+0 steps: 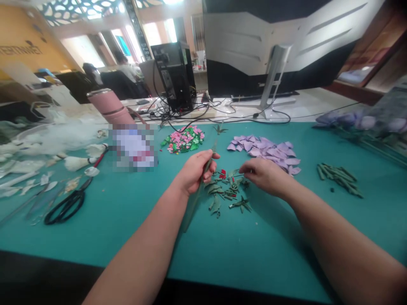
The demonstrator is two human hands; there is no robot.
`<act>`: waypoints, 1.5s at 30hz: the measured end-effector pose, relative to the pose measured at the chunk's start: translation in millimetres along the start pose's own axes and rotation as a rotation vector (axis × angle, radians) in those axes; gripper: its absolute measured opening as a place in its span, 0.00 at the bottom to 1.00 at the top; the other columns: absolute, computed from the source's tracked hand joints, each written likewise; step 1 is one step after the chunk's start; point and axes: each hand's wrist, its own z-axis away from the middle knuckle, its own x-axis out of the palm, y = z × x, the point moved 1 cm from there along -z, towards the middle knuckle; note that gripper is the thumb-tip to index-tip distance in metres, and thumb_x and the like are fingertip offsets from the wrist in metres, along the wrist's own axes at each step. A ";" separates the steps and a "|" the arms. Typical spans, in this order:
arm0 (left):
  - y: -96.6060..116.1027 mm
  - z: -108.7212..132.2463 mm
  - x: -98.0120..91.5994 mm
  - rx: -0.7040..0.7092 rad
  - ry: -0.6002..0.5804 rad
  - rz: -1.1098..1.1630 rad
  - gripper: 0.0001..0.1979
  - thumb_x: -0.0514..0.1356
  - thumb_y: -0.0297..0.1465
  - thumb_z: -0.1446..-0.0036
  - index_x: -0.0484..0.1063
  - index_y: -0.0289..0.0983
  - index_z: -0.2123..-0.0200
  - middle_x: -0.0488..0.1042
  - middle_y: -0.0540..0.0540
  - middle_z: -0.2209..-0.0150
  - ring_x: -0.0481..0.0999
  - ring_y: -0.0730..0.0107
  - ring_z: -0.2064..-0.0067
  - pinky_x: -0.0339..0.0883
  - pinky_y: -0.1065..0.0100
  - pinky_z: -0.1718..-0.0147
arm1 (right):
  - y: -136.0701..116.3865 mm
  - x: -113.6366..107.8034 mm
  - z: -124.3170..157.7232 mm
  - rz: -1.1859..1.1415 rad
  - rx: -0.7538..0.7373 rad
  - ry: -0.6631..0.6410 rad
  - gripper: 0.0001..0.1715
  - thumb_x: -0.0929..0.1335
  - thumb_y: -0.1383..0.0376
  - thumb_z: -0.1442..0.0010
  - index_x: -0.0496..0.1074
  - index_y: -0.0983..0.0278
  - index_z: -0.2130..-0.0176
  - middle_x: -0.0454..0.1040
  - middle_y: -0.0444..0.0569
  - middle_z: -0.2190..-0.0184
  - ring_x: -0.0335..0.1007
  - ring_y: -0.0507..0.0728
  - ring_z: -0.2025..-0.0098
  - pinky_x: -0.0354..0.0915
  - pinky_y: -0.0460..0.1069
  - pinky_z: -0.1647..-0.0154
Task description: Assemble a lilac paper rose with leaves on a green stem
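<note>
Thin green stem (pixel 194 204), held slanting; small green pieces (pixel 234 186), red bits (pixel 223 174) among them, scattered beside.

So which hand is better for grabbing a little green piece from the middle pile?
Probably the right hand: it's at the edge of the green pile, while the left hand is busy holding a long green stem.
</note>
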 end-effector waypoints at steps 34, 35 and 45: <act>-4.7 2.5 -2.7 -0.009 -0.053 0.061 0.13 0.53 0.38 0.35 0.70 0.34 0.63 0.66 0.53 0.79 0.55 0.82 0.85 0.49 0.77 0.87 | 15.4 31.4 1.4 -0.013 -0.102 0.042 0.13 0.62 0.60 0.37 0.74 0.58 0.65 0.78 0.48 0.67 0.72 0.58 0.68 0.62 0.51 0.67; -4.8 2.3 -2.8 -0.010 -0.055 0.058 0.13 0.52 0.38 0.35 0.70 0.34 0.63 0.66 0.53 0.79 0.55 0.82 0.85 0.49 0.77 0.87 | 16.3 32.1 1.0 -0.020 -0.104 0.068 0.13 0.62 0.60 0.37 0.74 0.58 0.64 0.78 0.48 0.66 0.73 0.58 0.67 0.63 0.52 0.66; -2.6 -1.1 -4.5 0.022 -0.028 0.035 0.14 0.54 0.39 0.34 0.72 0.34 0.61 0.66 0.52 0.78 0.56 0.83 0.85 0.49 0.77 0.87 | -6.0 8.5 4.4 0.016 -0.069 0.096 0.15 0.62 0.68 0.38 0.77 0.61 0.59 0.79 0.49 0.59 0.73 0.57 0.58 0.64 0.50 0.57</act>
